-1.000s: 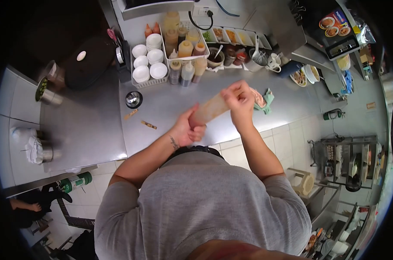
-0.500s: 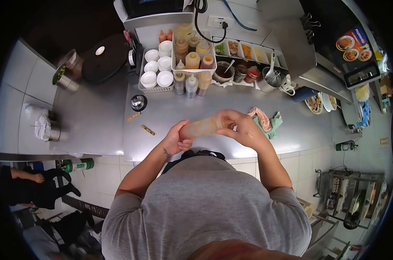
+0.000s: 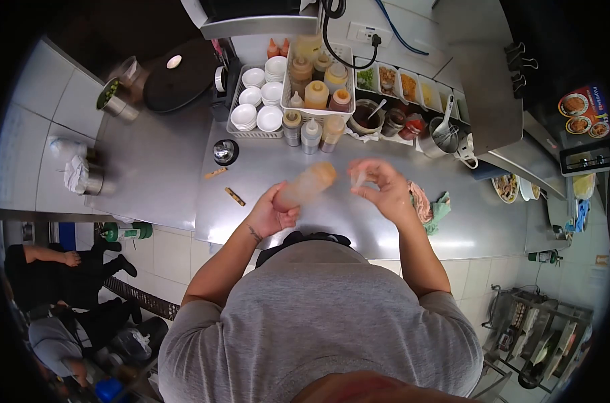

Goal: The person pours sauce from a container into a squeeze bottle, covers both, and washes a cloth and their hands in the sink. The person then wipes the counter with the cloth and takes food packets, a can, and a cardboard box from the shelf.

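Note:
My left hand (image 3: 276, 213) is wrapped round the lower end of a cloudy squeeze bottle (image 3: 306, 186), tilted up to the right above the steel counter (image 3: 265, 158). Orange-brown residue shows at the bottle's upper end. Just right of that end, my right hand (image 3: 384, 189) is closed on a small translucent piece (image 3: 363, 177), perhaps the nozzle cap. The bottle and my right hand are apart. A pink cloth (image 3: 420, 201) and a green cloth (image 3: 440, 212) lie to the right of my right hand.
Behind are a basket of white bowls (image 3: 258, 132), a basket of sauce bottles (image 3: 316, 95), and loose bottles (image 3: 311, 136). A bell (image 3: 225, 152) and two small wrapped strips (image 3: 235, 196) lie left. Plates of food (image 3: 505, 188) stand right. Other people (image 3: 63, 269) are at lower left.
My right hand has come away from the bottle's top end, with the small translucent piece in its fingers. The bottle's upper end has tilted up. The camera view has shifted.

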`<move>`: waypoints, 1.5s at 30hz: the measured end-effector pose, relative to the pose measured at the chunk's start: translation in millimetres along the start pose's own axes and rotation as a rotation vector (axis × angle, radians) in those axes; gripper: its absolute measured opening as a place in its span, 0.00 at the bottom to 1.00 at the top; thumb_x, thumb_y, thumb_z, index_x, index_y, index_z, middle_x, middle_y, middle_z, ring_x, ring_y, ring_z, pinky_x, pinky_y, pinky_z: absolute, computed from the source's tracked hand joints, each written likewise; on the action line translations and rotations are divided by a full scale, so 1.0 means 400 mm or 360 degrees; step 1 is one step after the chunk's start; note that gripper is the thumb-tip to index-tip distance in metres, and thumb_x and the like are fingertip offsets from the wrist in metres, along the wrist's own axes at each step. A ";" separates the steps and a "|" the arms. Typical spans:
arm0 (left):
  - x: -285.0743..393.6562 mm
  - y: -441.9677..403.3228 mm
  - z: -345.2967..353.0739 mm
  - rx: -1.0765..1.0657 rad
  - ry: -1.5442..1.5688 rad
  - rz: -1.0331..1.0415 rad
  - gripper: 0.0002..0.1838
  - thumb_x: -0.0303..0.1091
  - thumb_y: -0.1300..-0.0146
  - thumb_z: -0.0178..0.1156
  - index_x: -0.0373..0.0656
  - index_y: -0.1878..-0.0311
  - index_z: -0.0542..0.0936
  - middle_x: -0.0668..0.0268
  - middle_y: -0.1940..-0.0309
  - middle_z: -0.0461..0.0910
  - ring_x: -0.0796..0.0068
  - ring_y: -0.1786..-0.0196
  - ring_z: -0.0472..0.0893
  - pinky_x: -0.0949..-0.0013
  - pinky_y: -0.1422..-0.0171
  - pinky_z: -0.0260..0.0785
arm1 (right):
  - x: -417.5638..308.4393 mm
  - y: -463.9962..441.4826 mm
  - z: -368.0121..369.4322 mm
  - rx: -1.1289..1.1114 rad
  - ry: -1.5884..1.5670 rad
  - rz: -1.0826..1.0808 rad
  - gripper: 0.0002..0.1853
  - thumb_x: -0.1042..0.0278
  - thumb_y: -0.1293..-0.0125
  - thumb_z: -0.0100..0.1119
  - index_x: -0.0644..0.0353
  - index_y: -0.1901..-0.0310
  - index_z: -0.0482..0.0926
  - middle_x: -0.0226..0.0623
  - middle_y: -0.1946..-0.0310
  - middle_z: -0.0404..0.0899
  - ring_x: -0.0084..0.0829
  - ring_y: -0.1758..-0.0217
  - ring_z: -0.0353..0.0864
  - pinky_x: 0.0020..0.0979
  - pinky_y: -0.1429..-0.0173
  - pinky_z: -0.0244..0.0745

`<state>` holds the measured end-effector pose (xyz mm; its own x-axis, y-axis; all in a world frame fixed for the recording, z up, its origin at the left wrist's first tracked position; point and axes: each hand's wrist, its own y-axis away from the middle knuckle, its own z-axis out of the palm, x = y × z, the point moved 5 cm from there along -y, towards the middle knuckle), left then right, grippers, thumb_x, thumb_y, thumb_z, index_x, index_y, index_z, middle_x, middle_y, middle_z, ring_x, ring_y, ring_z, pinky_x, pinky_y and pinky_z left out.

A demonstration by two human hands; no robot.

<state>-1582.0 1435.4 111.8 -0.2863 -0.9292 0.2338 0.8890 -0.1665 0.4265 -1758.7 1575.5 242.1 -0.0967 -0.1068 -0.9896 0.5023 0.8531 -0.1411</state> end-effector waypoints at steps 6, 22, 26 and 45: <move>0.071 0.041 0.091 -0.0103 -0.0573 0.0462 0.28 0.43 0.41 0.64 0.40 0.41 0.70 0.58 0.50 0.76 0.65 0.47 0.75 0.65 0.40 0.64 | 0.210 0.009 -0.070 0.0212 0.0045 0.0433 0.20 0.84 0.48 0.65 0.61 0.53 0.72 0.33 0.61 0.79 0.20 0.61 0.77 0.22 0.55 0.73; 0.255 0.089 0.335 0.0695 -0.2572 0.1872 0.31 0.34 0.58 0.75 0.41 0.48 0.75 0.56 0.50 0.76 0.61 0.45 0.76 0.65 0.42 0.67 | 0.356 0.097 -0.047 0.0430 0.0531 0.0432 0.22 0.77 0.54 0.70 0.59 0.54 0.75 0.31 0.65 0.77 0.24 0.62 0.77 0.25 0.55 0.72; 0.202 -0.007 0.155 0.0820 -0.2520 0.1160 0.32 0.38 0.59 0.76 0.39 0.49 0.75 0.54 0.52 0.77 0.56 0.48 0.75 0.60 0.43 0.67 | 0.432 0.099 -0.036 0.0517 0.0643 0.0512 0.25 0.73 0.54 0.72 0.61 0.52 0.74 0.37 0.60 0.79 0.32 0.56 0.79 0.30 0.51 0.73; -0.027 0.002 -0.157 0.1200 -0.2296 0.1935 0.29 0.18 0.50 0.52 0.34 0.40 0.67 0.55 0.45 0.68 0.61 0.39 0.68 0.63 0.33 0.58 | 0.331 0.469 -0.410 0.1010 0.2132 0.0685 0.10 0.64 0.41 0.55 0.62 0.62 0.77 0.46 0.65 0.77 0.49 0.58 0.76 0.45 0.53 0.71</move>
<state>-1555.8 1424.6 54.6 -0.1337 0.5182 0.8447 0.6153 0.7116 -0.3391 -1818.2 1805.1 89.3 -0.3540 0.8995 -0.2559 0.9304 0.3111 -0.1937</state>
